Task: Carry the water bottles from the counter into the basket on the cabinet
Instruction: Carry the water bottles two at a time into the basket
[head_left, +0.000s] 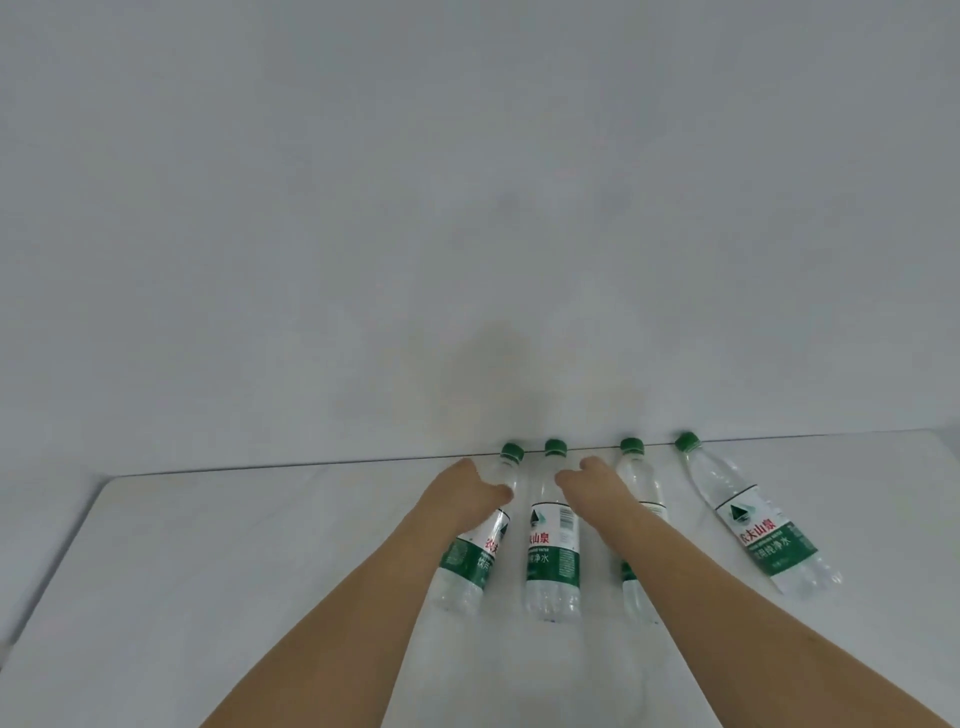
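Several clear water bottles with green caps and green-and-white labels stand in a row on the white counter (249, 582), against the wall. My left hand (467, 493) grips the upper body of the leftmost bottle (467, 564). My right hand (597, 491) wraps round the shoulder of the third bottle (643, 486), with its thumb in the gap beside the second bottle (553, 553). The second bottle stands untouched between my hands. The fourth bottle (763, 538) stands apart at the right. No basket or cabinet is in view.
A plain white wall (467, 208) rises directly behind the bottles. The counter's left edge (62, 551) runs diagonally toward me, and bare counter surface lies to the left and in front of the row.
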